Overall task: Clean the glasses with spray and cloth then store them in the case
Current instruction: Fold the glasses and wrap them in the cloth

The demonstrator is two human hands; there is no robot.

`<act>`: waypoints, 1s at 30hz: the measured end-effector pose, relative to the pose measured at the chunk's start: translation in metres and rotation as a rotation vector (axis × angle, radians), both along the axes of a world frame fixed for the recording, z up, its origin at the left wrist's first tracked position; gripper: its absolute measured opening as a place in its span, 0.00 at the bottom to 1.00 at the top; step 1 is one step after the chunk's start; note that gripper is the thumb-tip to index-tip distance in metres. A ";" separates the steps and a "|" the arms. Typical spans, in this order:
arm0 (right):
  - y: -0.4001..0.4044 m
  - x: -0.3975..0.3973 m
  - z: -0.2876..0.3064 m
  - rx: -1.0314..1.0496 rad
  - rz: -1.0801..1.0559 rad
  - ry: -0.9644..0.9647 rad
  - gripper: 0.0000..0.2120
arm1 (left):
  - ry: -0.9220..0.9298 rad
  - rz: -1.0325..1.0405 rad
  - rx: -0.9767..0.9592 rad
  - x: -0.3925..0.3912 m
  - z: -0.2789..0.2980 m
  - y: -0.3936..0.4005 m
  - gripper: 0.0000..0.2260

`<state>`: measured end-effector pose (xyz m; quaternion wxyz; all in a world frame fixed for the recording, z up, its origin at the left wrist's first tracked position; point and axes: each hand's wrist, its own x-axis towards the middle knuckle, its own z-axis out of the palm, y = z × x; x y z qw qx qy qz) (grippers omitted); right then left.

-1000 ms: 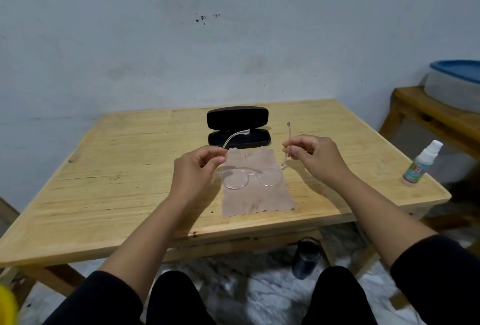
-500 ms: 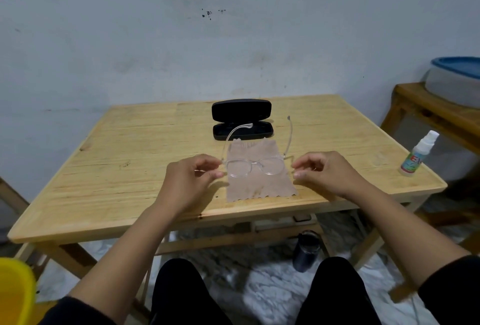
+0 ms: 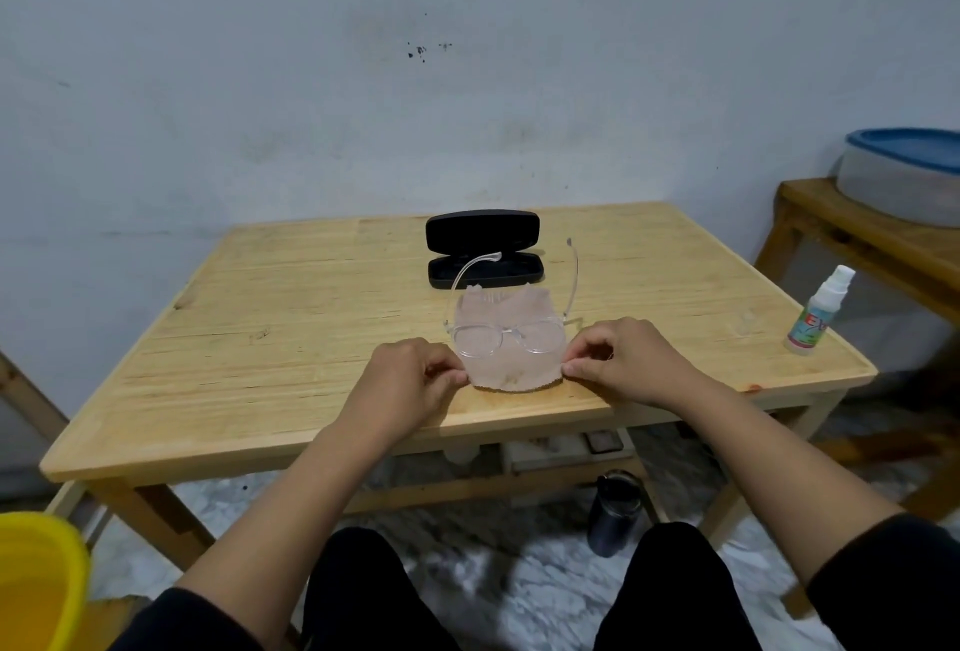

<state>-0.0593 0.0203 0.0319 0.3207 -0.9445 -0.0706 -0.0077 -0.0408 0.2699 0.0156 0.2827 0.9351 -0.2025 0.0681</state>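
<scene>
Clear-framed glasses (image 3: 506, 338) rest unfolded, lenses toward me, on a pinkish-tan cloth (image 3: 506, 323) near the front of the wooden table (image 3: 291, 317). Both temples stick up toward the black case (image 3: 483, 250), which lies open behind the cloth. My left hand (image 3: 410, 385) pinches the cloth's near left corner. My right hand (image 3: 623, 359) pinches its near right corner. A small white spray bottle (image 3: 818, 310) stands at the table's right edge, away from both hands.
A wooden side table (image 3: 883, 245) on the right carries a tub with a blue lid (image 3: 904, 172). A yellow bucket (image 3: 36, 583) sits at the lower left. A dark flask (image 3: 615, 510) stands on the floor under the table.
The glasses were set down on the cloth and both hands let go of them. The hands moved toward me and took hold of the cloth's two near corners.
</scene>
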 end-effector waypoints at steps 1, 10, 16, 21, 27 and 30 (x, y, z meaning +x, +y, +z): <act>0.001 0.002 0.000 0.043 -0.041 -0.011 0.01 | -0.003 0.031 -0.023 0.001 0.000 -0.001 0.06; 0.018 0.021 -0.002 0.770 -0.389 0.173 0.06 | 0.154 0.312 -0.373 0.018 0.011 -0.022 0.05; 0.028 0.032 -0.008 1.021 -0.501 0.212 0.12 | 0.362 0.424 -0.575 0.036 0.011 -0.030 0.05; 0.024 0.030 -0.011 0.940 -0.490 0.170 0.15 | 0.336 0.421 -0.617 0.037 0.009 -0.025 0.04; 0.004 0.033 -0.009 0.846 -0.585 0.056 0.08 | 0.212 0.424 -0.556 0.052 0.011 -0.005 0.05; -0.010 0.052 -0.007 0.768 -0.584 0.055 0.06 | 0.229 0.364 -0.491 0.074 0.014 0.002 0.06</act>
